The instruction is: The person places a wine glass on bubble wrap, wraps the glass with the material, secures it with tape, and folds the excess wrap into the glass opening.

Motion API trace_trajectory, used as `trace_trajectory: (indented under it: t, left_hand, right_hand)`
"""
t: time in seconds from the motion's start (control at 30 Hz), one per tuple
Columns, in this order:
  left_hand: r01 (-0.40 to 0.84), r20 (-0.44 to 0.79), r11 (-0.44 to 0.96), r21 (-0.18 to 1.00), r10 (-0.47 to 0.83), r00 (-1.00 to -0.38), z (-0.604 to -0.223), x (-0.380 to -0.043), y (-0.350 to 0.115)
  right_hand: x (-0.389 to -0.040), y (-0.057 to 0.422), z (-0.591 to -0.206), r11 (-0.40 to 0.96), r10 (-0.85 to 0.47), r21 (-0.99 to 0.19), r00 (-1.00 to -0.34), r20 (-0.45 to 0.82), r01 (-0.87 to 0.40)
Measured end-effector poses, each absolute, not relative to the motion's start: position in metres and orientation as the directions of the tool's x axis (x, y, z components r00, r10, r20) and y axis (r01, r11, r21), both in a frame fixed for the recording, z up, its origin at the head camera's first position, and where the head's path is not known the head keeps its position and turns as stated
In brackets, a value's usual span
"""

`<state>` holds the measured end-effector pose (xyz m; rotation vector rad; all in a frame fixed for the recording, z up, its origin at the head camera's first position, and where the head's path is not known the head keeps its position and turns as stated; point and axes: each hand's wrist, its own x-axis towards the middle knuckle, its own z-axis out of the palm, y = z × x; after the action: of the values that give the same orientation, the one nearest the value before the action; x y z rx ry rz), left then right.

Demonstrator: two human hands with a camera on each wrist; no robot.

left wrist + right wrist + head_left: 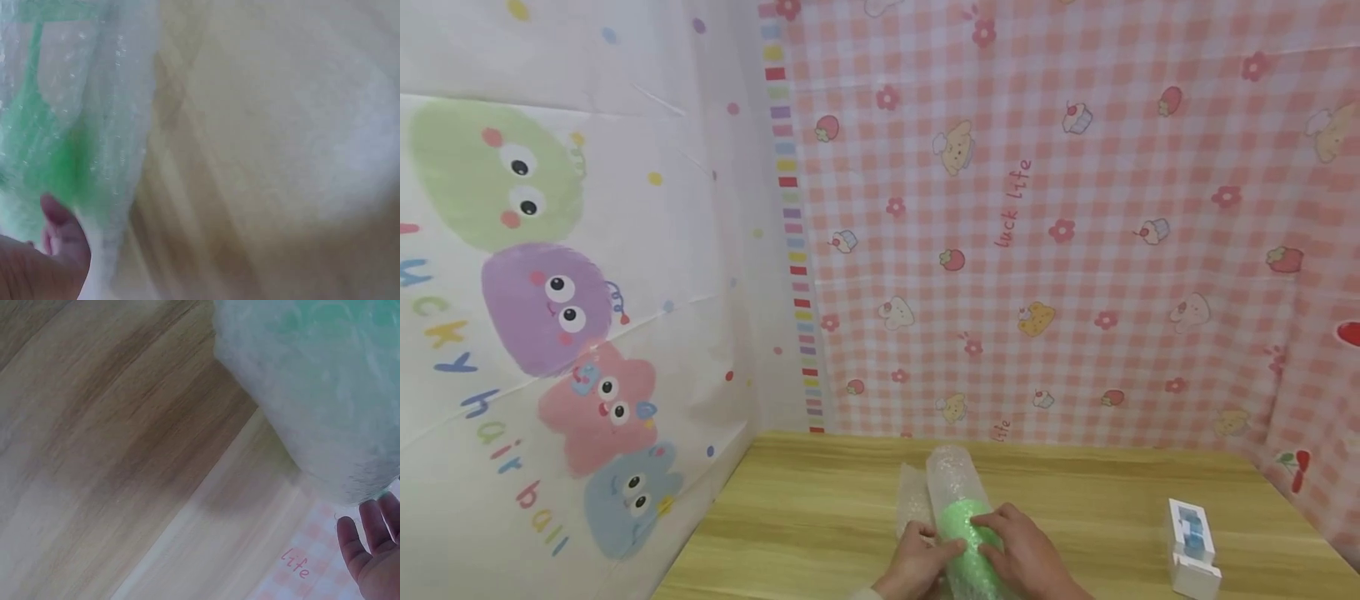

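A bright green object (961, 518) lies rolled inside clear bubble wrap (951, 468) near the front of the table. Its exact kind is blurred by the wrap, though the left wrist view shows a narrow green stem and wider green parts through the layers. From the left, my left hand (913, 563) grips the roll, its thumb laid over the green part. My right hand (1028, 552) holds the roll's right side, index finger and thumb spread on the wrap. In the right wrist view, fingertips (351, 540) meet the rounded edge of the wrapping.
A small white box (1193, 575) with a blue and white picture stands on the wood-grain table (820, 492) to the right. A loose flap of bubble wrap (913, 492) sticks up left of the roll. Behind hangs a pink checked cloth (1000, 333); a white cartoon-printed sheet (700, 250) closes the left.
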<state>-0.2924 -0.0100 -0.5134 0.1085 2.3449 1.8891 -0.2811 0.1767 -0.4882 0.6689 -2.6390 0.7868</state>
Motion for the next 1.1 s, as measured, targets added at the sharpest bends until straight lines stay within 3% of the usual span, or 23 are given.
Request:
trace_trajectory:
  t: [0.13, 0.23, 0.5, 0.77, 1.1]
  left_hand:
    - [0.153, 0.131, 0.247, 0.957, 0.106, -0.986, -0.506, -0.296, -0.009]
    - [0.217, 0.187, 0.281, 0.935, 0.129, -0.974, -0.502, -0.297, -0.009]
    - [0.198, 0.149, 0.341, 0.919, 0.166, -0.975, -0.503, -0.296, -0.015]
    - [0.155, 0.123, 0.171, 0.973, 0.183, -0.975, -0.51, -0.294, -0.022]
    - [0.056, 0.031, 0.1, 0.993, 0.232, -0.972, -0.51, -0.294, -0.025]
  right_hand:
    - [-0.283, 0.174, -0.487, 0.733, -0.365, -0.41, -0.822, 0.438, -0.543]
    - [-0.282, 0.172, -0.485, 0.738, -0.355, -0.416, -0.831, 0.429, -0.531]
    - [-0.282, 0.17, -0.487, 0.72, -0.369, -0.436, -0.83, 0.419, -0.54]
    - [-0.285, 0.17, -0.483, 0.682, -0.407, -0.465, -0.821, 0.399, -0.564]
    - [-0.283, 0.168, -0.483, 0.669, -0.374, -0.517, -0.843, 0.387, -0.534]
